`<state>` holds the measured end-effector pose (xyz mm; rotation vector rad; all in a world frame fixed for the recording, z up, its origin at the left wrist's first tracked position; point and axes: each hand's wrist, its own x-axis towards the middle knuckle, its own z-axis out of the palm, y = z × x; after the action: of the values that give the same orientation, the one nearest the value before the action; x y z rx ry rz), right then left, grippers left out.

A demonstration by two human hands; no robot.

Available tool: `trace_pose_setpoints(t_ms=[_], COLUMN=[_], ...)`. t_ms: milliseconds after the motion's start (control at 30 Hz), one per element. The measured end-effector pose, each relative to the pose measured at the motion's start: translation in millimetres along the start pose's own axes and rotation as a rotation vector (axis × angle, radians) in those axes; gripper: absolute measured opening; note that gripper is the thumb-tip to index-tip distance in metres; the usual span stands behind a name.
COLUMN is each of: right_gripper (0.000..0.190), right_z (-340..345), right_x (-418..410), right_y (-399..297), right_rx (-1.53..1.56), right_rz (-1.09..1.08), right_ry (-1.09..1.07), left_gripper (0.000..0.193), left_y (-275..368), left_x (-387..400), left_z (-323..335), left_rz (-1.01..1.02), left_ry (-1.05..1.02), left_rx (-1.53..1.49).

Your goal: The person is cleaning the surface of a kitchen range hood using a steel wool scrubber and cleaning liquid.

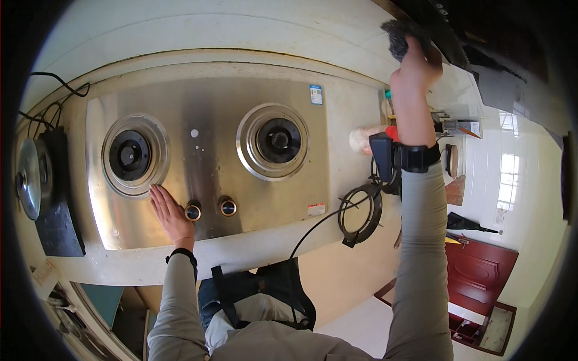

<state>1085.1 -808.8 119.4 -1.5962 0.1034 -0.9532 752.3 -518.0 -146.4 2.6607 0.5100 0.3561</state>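
Note:
My left hand (170,215) lies flat on the stainless steel gas cooktop (216,108), fingertips at the rim of the left burner (130,155) and beside the left control knob (193,211). My right hand (417,67) is raised high at the upper right, closed on a dark grey scrubber or cloth (396,39). It is near the underside of a dark range hood (451,36); whether the scrubber touches the hood or the wall I cannot tell. The right burner (278,141) and the right knob (228,206) are uncovered.
Black pan supports (361,216) stand at the counter's right end, with a cable across the front edge. A glass pot lid (29,180) leans at the far left by a black slab (58,194). A white container (361,139) is near my right forearm. A dark red door (481,275) is at right.

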Motion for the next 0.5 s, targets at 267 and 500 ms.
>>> trace_pose_setpoints(t_ms=[267, 500], right_gripper=[0.027, 0.028], right_z=[-2, -18], right_x=[-3, 10], right_y=[-5, -11], right_rx=[0.086, 0.062], right_rz=[-0.022, 0.04], right_ry=[-0.003, 0.016], left_gripper=[0.064, 0.064], left_y=[-1, 1], left_x=[-3, 1], left_z=[0, 2], left_rz=[-0.02, -0.002], left_ry=[-0.026, -0.004], left_rx=[0.019, 0.019])
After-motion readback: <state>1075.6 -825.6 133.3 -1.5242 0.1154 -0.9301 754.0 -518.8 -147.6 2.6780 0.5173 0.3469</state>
